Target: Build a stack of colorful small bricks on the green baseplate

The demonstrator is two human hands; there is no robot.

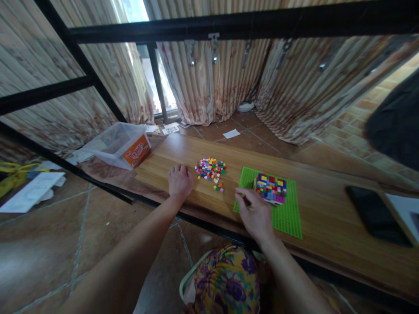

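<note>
My left hand (180,179) rests on the wooden bench with its fingers curled in, just left of a loose pile of small coloured toy bricks (209,169). Nothing shows in it. A few stray bricks (218,187) lie below the pile. My right hand (255,213) hovers at the left edge of a green baseplate (291,220), thumb and forefinger pinched together; whatever is between them is too small to make out. Beside that hand, a block built of many coloured bricks (271,188) stands on the baseplate, its near left corner partly hidden by the hand.
A clear plastic box (111,146) with an orange label stands at the bench's left end. To the right lie a black phone (378,216) and white paper (406,211). A black metal bar (229,26) crosses above, with curtains (209,83) behind it.
</note>
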